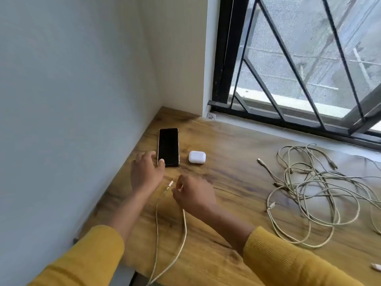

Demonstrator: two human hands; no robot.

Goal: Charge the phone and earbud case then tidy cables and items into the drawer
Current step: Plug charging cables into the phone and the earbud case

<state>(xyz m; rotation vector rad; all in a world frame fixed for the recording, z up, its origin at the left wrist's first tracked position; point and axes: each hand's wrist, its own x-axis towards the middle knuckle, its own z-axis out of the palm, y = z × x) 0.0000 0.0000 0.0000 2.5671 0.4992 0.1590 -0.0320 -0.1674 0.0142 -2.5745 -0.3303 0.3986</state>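
A black phone [168, 147] lies screen up on the wooden table [226, 203], near the wall corner. A white earbud case [197, 157] sits closed just right of it. My left hand [146, 172] rests at the phone's near end, thumb on its lower edge and fingers on its left side. My right hand [193, 194] pinches a white cable [183, 228] just behind its plug. A second cable plug [169, 185] lies on the table between my hands, pointing toward the phone. Both cables run off the near table edge.
A tangled heap of white cables [313, 193] with several loose plugs covers the table's right side. A small white object [376, 272] lies at the far right near edge. A barred window [299, 69] stands behind, and a white wall [72, 100] borders the left.
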